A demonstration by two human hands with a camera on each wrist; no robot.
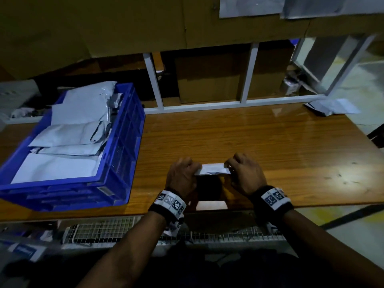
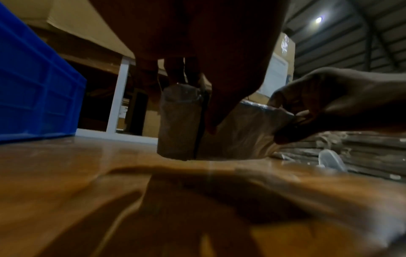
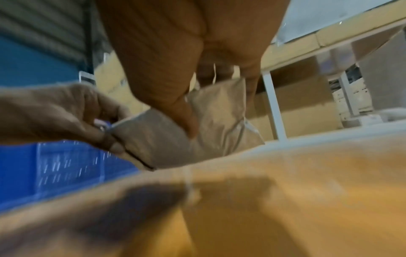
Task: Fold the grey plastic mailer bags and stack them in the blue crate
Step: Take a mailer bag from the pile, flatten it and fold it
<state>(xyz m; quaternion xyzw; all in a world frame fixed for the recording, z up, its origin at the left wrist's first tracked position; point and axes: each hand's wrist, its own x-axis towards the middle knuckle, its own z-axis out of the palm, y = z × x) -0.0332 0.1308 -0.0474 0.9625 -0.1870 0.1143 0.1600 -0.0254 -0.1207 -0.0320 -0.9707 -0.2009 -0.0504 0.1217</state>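
Observation:
A folded grey mailer bag (image 1: 212,169) is held just above the wooden table (image 1: 249,138) near its front edge. My left hand (image 1: 182,175) pinches its left end and my right hand (image 1: 245,173) pinches its right end. In the left wrist view the bag (image 2: 237,132) hangs between my thumb and fingers, its lower edge close to the table. The right wrist view shows the same bag (image 3: 167,135) gripped at both ends. The blue crate (image 1: 124,142) stands to the left and holds several grey mailer bags (image 1: 79,119) laid flat.
A white frame (image 1: 247,80) with cardboard boxes behind it runs along the table's back edge. Loose bags (image 1: 332,107) lie at the far right corner. A wire mesh shelf (image 1: 124,227) sits below the front edge. A flat cardboard stack (image 2: 362,147) lies to the right.

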